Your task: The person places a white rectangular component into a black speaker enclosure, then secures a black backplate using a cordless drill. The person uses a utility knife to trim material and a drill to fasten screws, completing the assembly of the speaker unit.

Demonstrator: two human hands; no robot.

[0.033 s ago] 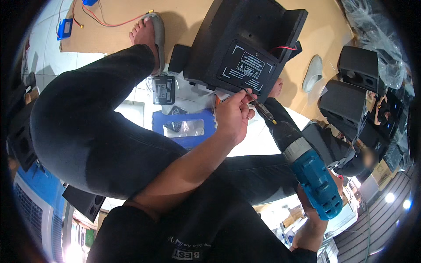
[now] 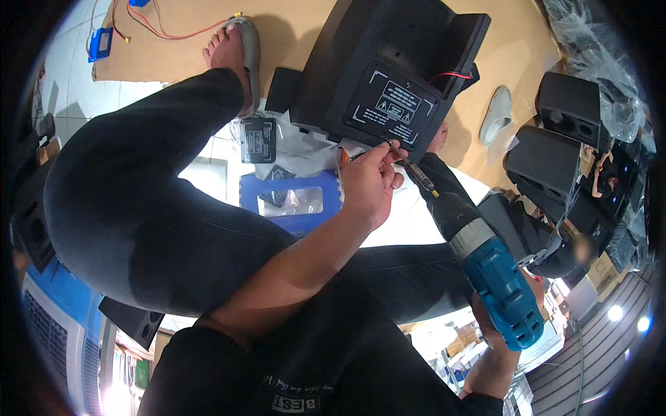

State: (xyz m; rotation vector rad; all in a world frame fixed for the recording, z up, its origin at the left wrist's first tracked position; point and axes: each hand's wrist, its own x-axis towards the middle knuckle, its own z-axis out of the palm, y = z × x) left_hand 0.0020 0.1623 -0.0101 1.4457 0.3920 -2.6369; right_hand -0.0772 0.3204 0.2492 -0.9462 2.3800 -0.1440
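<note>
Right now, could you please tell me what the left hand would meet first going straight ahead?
The left hand would likely meet the black box first, near its panel; depth is unclear.

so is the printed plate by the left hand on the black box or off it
On: the printed plate lies flat against the black box; whether it is fastened, I cannot tell.

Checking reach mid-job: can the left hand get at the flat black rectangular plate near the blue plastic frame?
Probably yes: nothing solid appears between left hand and plate, but the hand holds a slim metallic rod.
</note>
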